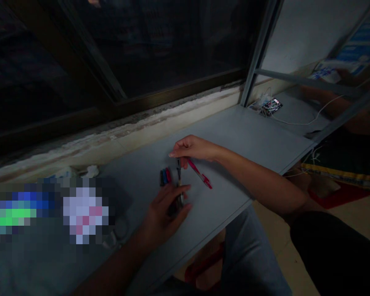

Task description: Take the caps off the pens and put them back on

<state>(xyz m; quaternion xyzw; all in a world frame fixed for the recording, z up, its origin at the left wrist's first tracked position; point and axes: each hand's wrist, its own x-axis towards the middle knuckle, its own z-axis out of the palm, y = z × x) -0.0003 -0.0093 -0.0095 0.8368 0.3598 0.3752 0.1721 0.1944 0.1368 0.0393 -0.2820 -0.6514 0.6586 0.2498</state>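
Note:
My right hand (pixel 193 147) is pinched shut over the top of a dark pen (pixel 179 172) and also holds a pink-red pen (pixel 200 174), which slants down to the right. My left hand (pixel 166 213) lies on the grey table (pixel 249 135) with its fingers curled round the lower end of the dark pen. A few pen caps or short markers (pixel 165 176), blue and red, lie side by side just left of the dark pen.
A dark window runs along the back above a pale sill (pixel 111 135). At the far right a small device (pixel 271 106) with white cables lies by a metal frame post (pixel 259 53). Crumpled white tissue (pixel 91 170) sits at left. The table's front edge runs diagonally.

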